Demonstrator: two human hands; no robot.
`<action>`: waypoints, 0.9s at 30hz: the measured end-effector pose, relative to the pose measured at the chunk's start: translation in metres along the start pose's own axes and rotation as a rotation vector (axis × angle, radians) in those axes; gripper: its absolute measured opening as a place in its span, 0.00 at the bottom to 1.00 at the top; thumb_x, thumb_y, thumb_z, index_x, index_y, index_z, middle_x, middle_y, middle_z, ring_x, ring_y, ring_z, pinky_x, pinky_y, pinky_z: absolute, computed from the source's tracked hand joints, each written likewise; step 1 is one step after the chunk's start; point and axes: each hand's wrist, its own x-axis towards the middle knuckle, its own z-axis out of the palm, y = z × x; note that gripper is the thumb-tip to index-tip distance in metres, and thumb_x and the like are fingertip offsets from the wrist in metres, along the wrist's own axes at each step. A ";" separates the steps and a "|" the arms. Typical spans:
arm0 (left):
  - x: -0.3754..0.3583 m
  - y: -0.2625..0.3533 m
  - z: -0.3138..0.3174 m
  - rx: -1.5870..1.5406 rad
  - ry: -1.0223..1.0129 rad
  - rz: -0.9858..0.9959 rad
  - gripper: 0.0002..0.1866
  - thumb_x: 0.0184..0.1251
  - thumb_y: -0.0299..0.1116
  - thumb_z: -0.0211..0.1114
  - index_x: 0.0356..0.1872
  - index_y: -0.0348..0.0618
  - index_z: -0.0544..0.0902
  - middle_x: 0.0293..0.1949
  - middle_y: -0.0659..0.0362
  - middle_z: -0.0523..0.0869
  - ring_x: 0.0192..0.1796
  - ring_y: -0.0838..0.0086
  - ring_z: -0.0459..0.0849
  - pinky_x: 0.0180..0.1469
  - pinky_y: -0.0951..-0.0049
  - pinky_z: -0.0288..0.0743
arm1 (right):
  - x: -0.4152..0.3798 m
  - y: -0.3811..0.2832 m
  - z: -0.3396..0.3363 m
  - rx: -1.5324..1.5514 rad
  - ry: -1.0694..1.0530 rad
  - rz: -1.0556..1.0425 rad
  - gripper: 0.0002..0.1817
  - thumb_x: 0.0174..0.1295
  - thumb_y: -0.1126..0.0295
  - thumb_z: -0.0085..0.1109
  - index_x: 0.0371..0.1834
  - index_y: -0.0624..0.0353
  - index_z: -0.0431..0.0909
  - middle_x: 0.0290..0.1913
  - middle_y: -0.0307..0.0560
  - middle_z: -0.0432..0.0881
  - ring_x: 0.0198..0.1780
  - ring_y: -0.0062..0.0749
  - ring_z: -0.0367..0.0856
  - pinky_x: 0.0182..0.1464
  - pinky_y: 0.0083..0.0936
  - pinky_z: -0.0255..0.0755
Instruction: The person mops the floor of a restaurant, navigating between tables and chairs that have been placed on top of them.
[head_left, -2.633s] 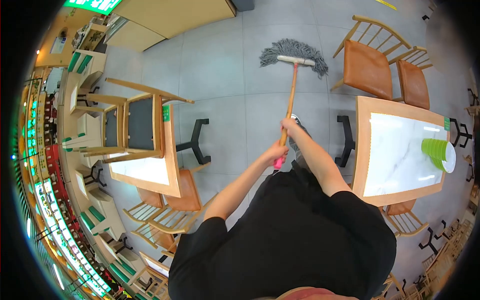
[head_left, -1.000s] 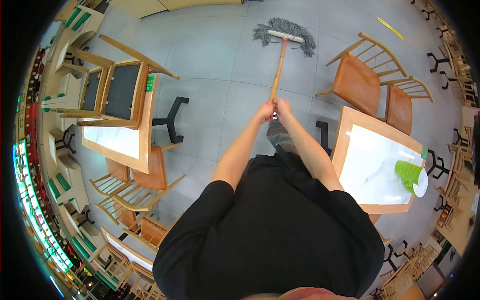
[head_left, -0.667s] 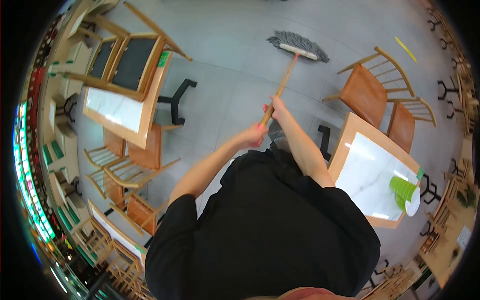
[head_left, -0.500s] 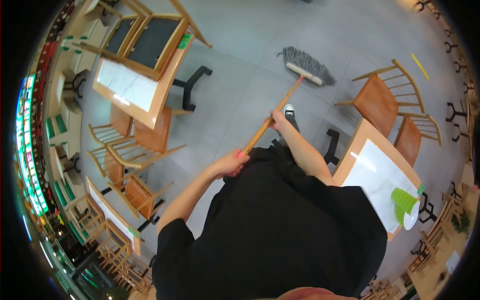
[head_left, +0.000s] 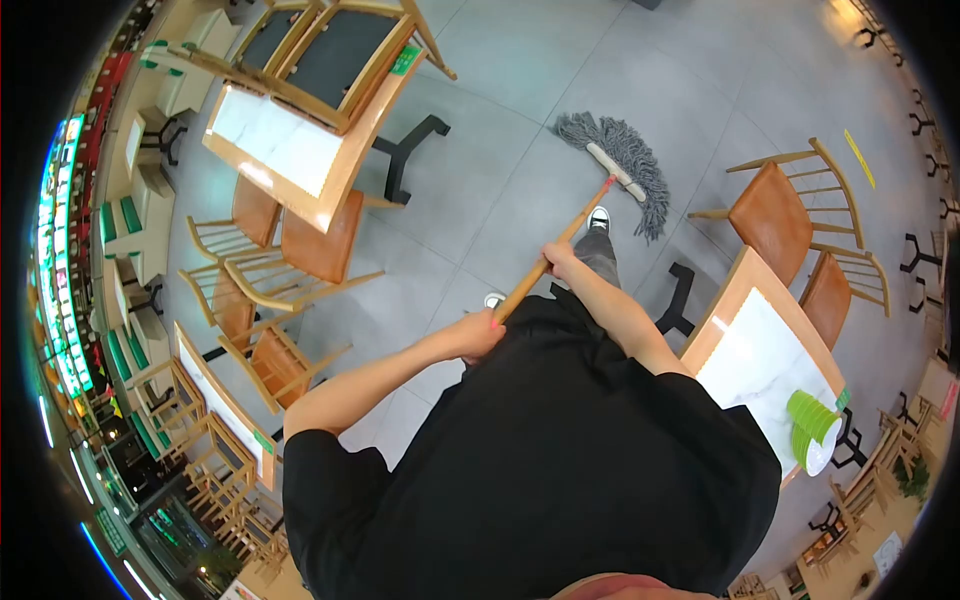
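A mop with a grey string head (head_left: 628, 160) lies against the tiled floor, its wooden handle (head_left: 525, 287) slanting back toward my body. My left hand (head_left: 482, 335) is closed round the handle's near end, close to my black shirt. Farther up the handle, my right hand (head_left: 560, 257) is wrapped round the wood. The pale bar of the mop head joins the handle at a pink fitting. Just nearer than the strings is my right shoe (head_left: 598, 219); part of my other shoe (head_left: 494, 300) shows beside the handle.
At left, a table (head_left: 325, 212) bears upturned chairs (head_left: 345, 60), with more chairs (head_left: 322, 240) beside it. At right, a table (head_left: 742, 262) holds stacked green cups (head_left: 812, 418), with chairs (head_left: 770, 222) behind. Black table feet (head_left: 676, 305) stand on the floor on both sides.
The mop head has swung round, its strings now fanned toward the right and nearer me. Both hands have shifted slightly with the handle. A second shoe now shows beside the handle.
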 end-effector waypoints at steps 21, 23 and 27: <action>0.314 0.245 0.019 -0.087 -0.028 0.285 0.19 0.65 0.47 0.49 0.29 0.40 0.76 0.16 0.58 0.74 0.16 0.72 0.72 0.17 0.70 0.64 | 0.017 -0.169 -0.174 0.407 0.165 -0.354 0.12 0.48 0.76 0.51 0.34 0.75 0.72 0.30 0.56 0.78 0.27 0.40 0.79 0.24 0.35 0.71; 0.299 0.209 0.001 -0.097 -0.088 0.282 0.19 0.64 0.49 0.51 0.26 0.43 0.74 0.14 0.64 0.69 0.14 0.79 0.67 0.15 0.75 0.61 | 0.018 -0.154 -0.140 0.354 0.156 -0.319 0.12 0.48 0.76 0.50 0.35 0.75 0.72 0.30 0.56 0.78 0.26 0.41 0.79 0.24 0.35 0.73; 0.228 0.123 -0.013 -0.105 -0.039 0.309 0.19 0.63 0.49 0.53 0.24 0.44 0.69 0.15 0.65 0.69 0.14 0.80 0.67 0.16 0.77 0.62 | -0.006 -0.123 -0.069 0.171 0.150 -0.196 0.11 0.49 0.74 0.49 0.34 0.71 0.72 0.28 0.56 0.78 0.26 0.41 0.81 0.24 0.35 0.76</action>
